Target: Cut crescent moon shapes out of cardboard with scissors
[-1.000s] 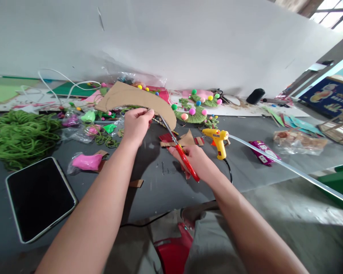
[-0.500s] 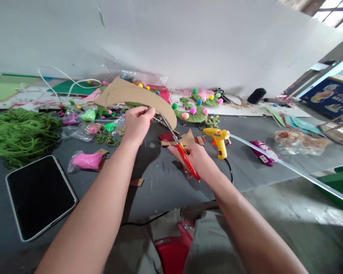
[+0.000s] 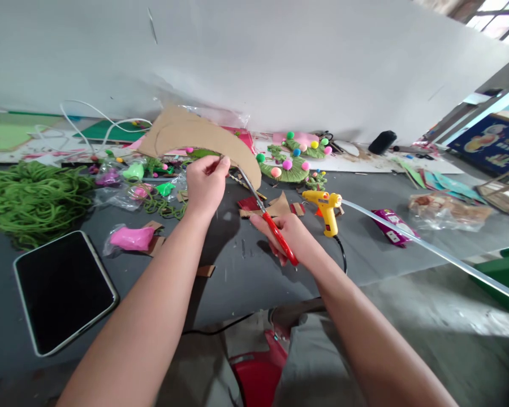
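Observation:
My left hand pinches the inner edge of a curved, crescent-like piece of brown cardboard, held up above the table. In my right hand is a pair of scissors with red handles. Their blades point up and left and meet the cardboard's edge just right of my left fingertips; how far they are apart is hard to see. Beneath the blades lie cardboard scraps, some of them red. A yellow glue gun with a long clear glue stick rests right of my right hand.
Green yarn is heaped at the left, behind a black-screened tablet. A pink packet lies near my left forearm. Green pieces with pompoms sit at the back. A purple packet is on the right.
The cardboard has tilted slightly, its left end rising a little, while the scissors stay at its edge. Both hands hold nearly the same places.

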### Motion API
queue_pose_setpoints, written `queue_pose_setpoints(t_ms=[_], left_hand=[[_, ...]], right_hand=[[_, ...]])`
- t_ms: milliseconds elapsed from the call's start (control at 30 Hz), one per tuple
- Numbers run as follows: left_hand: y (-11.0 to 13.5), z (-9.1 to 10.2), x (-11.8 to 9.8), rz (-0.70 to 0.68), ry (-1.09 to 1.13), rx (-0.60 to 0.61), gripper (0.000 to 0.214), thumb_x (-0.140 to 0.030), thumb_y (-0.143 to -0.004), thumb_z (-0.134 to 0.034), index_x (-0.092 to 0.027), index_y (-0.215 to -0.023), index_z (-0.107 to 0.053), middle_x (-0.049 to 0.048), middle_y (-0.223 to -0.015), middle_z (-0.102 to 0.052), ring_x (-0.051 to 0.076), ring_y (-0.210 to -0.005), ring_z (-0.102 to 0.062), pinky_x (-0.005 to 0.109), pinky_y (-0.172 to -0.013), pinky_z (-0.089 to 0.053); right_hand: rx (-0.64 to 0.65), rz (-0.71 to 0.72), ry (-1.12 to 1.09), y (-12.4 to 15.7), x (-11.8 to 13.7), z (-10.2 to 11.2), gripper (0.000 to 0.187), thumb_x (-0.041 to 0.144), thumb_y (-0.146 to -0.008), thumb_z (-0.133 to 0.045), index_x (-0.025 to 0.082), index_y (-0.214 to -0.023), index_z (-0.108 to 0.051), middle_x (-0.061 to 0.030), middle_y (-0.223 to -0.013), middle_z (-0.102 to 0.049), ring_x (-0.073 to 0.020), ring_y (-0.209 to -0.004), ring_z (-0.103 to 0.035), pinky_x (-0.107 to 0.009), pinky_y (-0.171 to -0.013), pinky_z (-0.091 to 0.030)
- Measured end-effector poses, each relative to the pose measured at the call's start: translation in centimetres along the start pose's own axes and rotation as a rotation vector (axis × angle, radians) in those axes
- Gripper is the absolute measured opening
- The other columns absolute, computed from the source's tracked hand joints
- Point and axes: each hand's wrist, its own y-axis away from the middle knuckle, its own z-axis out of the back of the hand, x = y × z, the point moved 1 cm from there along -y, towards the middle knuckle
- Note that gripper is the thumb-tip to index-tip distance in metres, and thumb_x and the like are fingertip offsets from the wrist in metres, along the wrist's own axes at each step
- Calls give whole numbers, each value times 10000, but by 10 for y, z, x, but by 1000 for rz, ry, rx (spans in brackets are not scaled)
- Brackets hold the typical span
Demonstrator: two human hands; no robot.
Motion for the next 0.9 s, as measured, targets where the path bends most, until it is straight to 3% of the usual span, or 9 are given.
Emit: queue_pose_setpoints(t_ms=[167, 367, 600, 900], left_hand=[[-4, 1, -6, 216, 234, -73, 246, -236, -868, -738, -184, -646, -646, -22, -596, -540, 82, -506, -450, 247, -507, -355], [-1, -3, -14, 325, 363, 21, 286, -241, -872, -787, -177, -641, -629, -13, -612, -559, 58, -495, -450, 208, -498, -366], [2, -6, -14, 340, 426, 83, 272, -154, -884, -734, -160, -624, -654, 3, -618, -563, 59, -506, -463, 196, -500, -371], [8, -10, -17, 307, 349, 170, 267, -115, -843, -742, -150, -590, -666, 13, -596, -537, 78, -515, -460, 217, -498, -355]], right_hand=[[69, 150, -32, 8, -2, 10, 679, 830, -866, -624, 225, -624, -433, 21, -539, -517, -114, -436, -454, -261, -438, -364], [87, 203, 13, 15, 1, 22, 650, 815, -900, -594, 229, -678, -422, 40, -566, -463, -115, -506, -419, -272, -498, -341], [23, 225, -63, 10, -4, 13, 600, 740, -886, -675, 235, -699, -411, 55, -571, -445, -118, -490, -463, -258, -486, -351], [-62, 192, -55, 2, -10, 7, 641, 809, -854, -652, 230, -683, -438, 41, -556, -476, -124, -492, -444, -256, -462, -329]])
